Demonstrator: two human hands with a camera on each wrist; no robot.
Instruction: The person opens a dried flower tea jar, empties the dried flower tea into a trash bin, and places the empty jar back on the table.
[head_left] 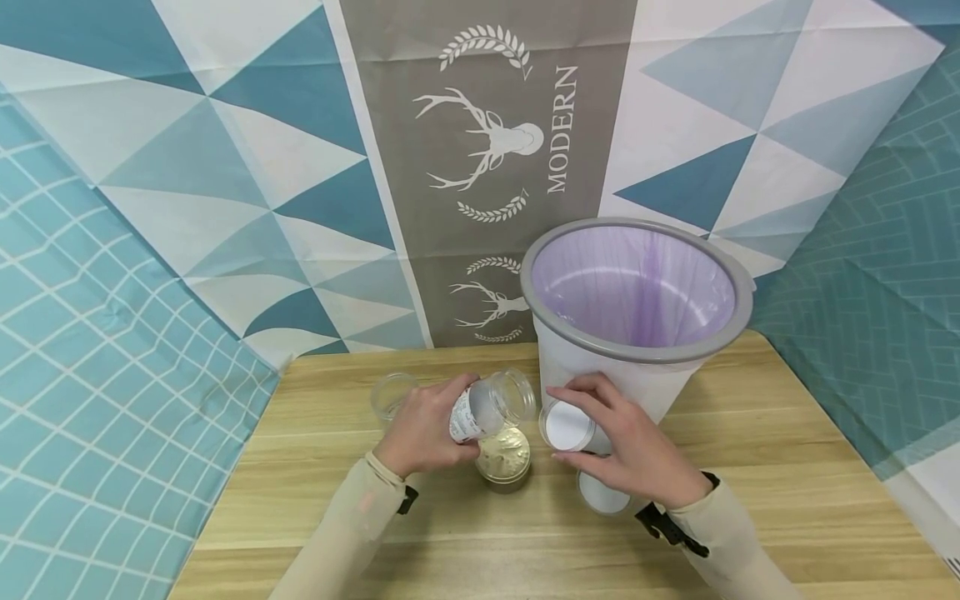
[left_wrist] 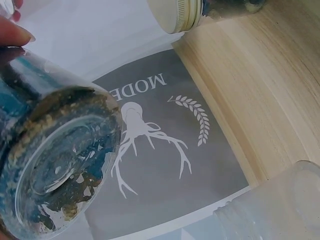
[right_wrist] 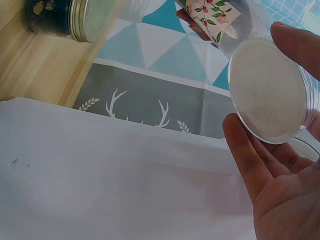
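Head view: held a clear jar [head_left: 487, 408] tilted in the left hand [head_left: 431, 429], left of the bin [head_left: 637, 353], mouth toward it, with fingers curled round its body. Pinched a round, white-faced container [head_left: 567, 427] in the right hand [head_left: 626, 442], in front of the bin, between thumb and fingers parted just by its width. Saw on the jar's label [head_left: 463, 415] print too small to read and, from the right wrist, red blossoms on pink. Found left of the bin, below the jar, a gold-topped jar [head_left: 504, 457] on the wooden table [head_left: 810, 433]; before the bin, a white disc [head_left: 603, 496]; farther left of it, a partly hidden clear cup [head_left: 392, 396]. Read MODERN [head_left: 562, 129] in white capitals on the backdrop [head_left: 450, 242] above the bin, beside a white stag's head [head_left: 510, 137]; from the left wrist, read just MODE, upside down.
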